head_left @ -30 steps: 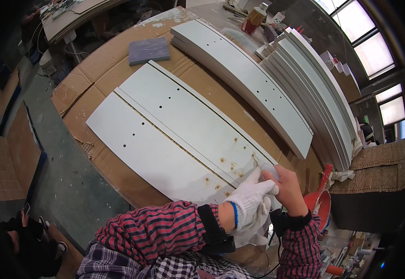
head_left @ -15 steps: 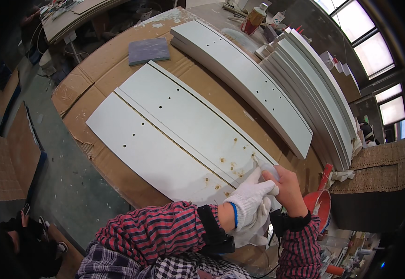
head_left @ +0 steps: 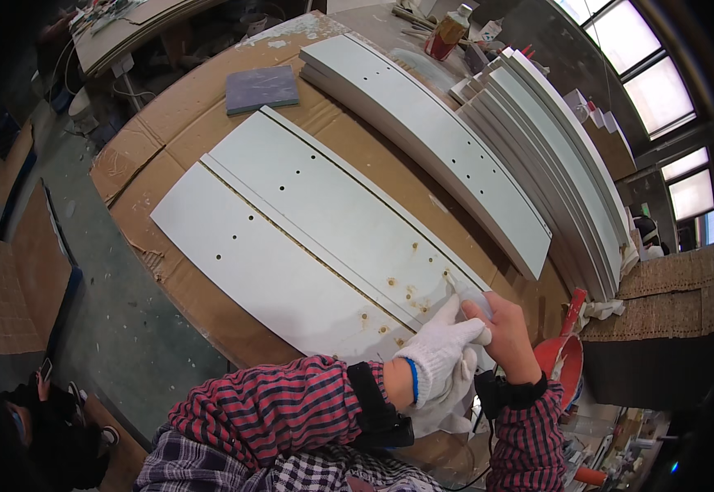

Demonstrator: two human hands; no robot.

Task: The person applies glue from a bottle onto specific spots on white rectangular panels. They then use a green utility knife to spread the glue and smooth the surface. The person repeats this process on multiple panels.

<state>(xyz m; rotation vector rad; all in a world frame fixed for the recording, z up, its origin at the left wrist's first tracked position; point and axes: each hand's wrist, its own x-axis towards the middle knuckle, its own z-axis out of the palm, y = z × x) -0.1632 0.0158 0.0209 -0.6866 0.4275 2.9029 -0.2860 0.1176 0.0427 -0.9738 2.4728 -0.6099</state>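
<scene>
Scarcely anything has moved since a second ago: the right hand (head_left: pixel 506 326), wrist bent inward, keeps its fingers closed round the bottle (head_left: pixel 478 303), nozzle at a hole near the panel's (head_left: pixel 307 246) far edge. Beside it, the gloved left hand (head_left: pixel 443 348) has its fingers half curled; I can't tell whether they grip the bottle. That panel lies along the near edge of the bench (head_left: pixel 152 168).

The person's gloved left grip (head_left: pixel 443 344) touches the bare, curled right grip (head_left: pixel 503 326); left forearm (head_left: pixel 283 402) slants across, right forearm (head_left: pixel 527 435) extends forward.
</scene>
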